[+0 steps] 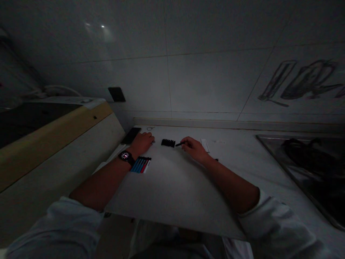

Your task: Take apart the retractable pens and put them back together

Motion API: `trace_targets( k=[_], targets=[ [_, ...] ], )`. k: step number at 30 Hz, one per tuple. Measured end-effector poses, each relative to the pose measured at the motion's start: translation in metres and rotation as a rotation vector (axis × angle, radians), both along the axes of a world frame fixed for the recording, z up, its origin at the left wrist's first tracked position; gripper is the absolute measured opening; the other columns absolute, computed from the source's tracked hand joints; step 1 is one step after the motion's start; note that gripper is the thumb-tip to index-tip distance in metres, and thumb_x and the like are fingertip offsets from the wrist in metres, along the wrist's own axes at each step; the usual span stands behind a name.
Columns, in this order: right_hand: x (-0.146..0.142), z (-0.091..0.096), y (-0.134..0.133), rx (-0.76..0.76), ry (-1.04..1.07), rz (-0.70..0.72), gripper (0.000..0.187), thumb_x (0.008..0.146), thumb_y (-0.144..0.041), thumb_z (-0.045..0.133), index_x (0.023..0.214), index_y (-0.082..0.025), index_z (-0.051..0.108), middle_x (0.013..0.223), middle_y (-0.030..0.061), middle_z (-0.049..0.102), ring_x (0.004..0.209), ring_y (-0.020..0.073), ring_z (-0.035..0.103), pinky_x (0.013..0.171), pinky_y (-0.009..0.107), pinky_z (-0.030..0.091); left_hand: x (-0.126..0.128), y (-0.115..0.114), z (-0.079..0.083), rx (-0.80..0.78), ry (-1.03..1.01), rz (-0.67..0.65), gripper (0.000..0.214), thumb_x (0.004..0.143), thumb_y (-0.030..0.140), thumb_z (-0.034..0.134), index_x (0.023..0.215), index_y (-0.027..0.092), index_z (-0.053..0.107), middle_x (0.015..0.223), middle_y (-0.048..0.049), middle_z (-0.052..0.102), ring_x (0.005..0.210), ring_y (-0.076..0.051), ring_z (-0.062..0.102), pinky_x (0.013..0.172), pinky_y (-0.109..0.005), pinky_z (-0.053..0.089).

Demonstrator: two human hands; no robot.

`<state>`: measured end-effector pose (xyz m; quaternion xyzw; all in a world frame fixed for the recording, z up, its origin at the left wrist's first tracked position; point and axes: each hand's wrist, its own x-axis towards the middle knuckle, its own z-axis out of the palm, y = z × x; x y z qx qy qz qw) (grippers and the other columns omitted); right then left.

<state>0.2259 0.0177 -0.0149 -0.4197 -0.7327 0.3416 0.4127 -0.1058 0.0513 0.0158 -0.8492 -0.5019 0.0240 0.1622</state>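
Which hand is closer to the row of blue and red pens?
Left. The left hand is just beyond the pens, its watch close beside them. The right hand is farther off to the right, holding a small dark stick.

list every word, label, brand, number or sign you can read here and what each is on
No text is readable in this dim picture.
Watch: lit dial, marks too small to read.
Row of pens: any print too small to read.
White strip beside the right hand: too small and blurred.
Dark shapes on the wall: blurred, no legible letters.
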Motion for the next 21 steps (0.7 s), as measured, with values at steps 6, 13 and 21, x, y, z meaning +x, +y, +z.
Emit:
trace_targets(
  k=[6, 13, 21],
  targets=[
    [-0.001, 0.003, -0.002, -0.015, -0.006, 0.001, 0.024, 0.09, -0.039, 0.062, 0.107, -0.024, 0.067, 0.081, -0.0006, 0.064, 0.072, 0.0164, 0.058, 0.07, 0.03, 0.042, 0.002, 0.0, 0.0, 0.022, 0.003, 0.004, 0.017, 0.096, 0.02, 0.058, 0.109, 0.019, 0.07, 0.115, -0.0139, 0.067, 0.106, -0.03, 0.063, 0.085, -0.041, 0.044],
    [0.0, 0.003, -0.002, -0.032, 0.007, 0.023, 0.024, 0.089, -0.039, 0.062, 0.107, -0.024, 0.067, 0.083, 0.0004, 0.066, 0.076, 0.0174, 0.06, 0.071, 0.03, 0.045, -0.002, -0.009, 0.011, 0.001, -0.005, -0.01, 0.02, 0.091, 0.02, 0.066, 0.11, 0.018, 0.069, 0.115, -0.0145, 0.066, 0.107, -0.032, 0.063, 0.083, -0.041, 0.046],
    [-0.004, 0.012, -0.007, -0.198, 0.133, 0.14, 0.027, 0.085, -0.043, 0.069, 0.101, -0.021, 0.068, 0.083, 0.0012, 0.067, 0.074, 0.016, 0.061, 0.069, 0.029, 0.047, 0.048, -0.037, 0.044, -0.078, -0.322, -0.379, 0.05, 0.087, 0.025, 0.078, 0.134, 0.024, 0.061, 0.128, -0.0105, 0.063, 0.117, -0.028, 0.06, 0.098, -0.041, 0.047]
  ],
)
